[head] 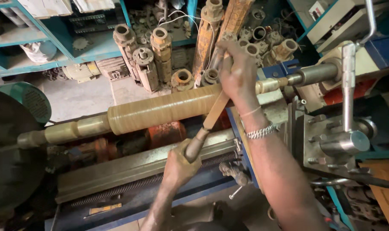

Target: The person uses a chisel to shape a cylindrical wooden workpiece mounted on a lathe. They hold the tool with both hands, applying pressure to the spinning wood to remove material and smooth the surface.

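A long tan cylindrical workpiece (164,109) is mounted across a lathe, running from the chuck at the left to the tailstock at the right. A flat file (216,112) lies across its right end. My left hand (179,164) grips the file's handle below the workpiece. My right hand (237,72) presses on the file's far tip, above the workpiece. A metal bracelet and a thin band sit on my right wrist.
The lathe bed (134,169) with its lead screw runs under the workpiece. The tailstock (331,137) and its long lever (348,85) stand at the right. Several worn metal cylinders (145,60) lean behind, with teal shelves (53,38) at the back left.
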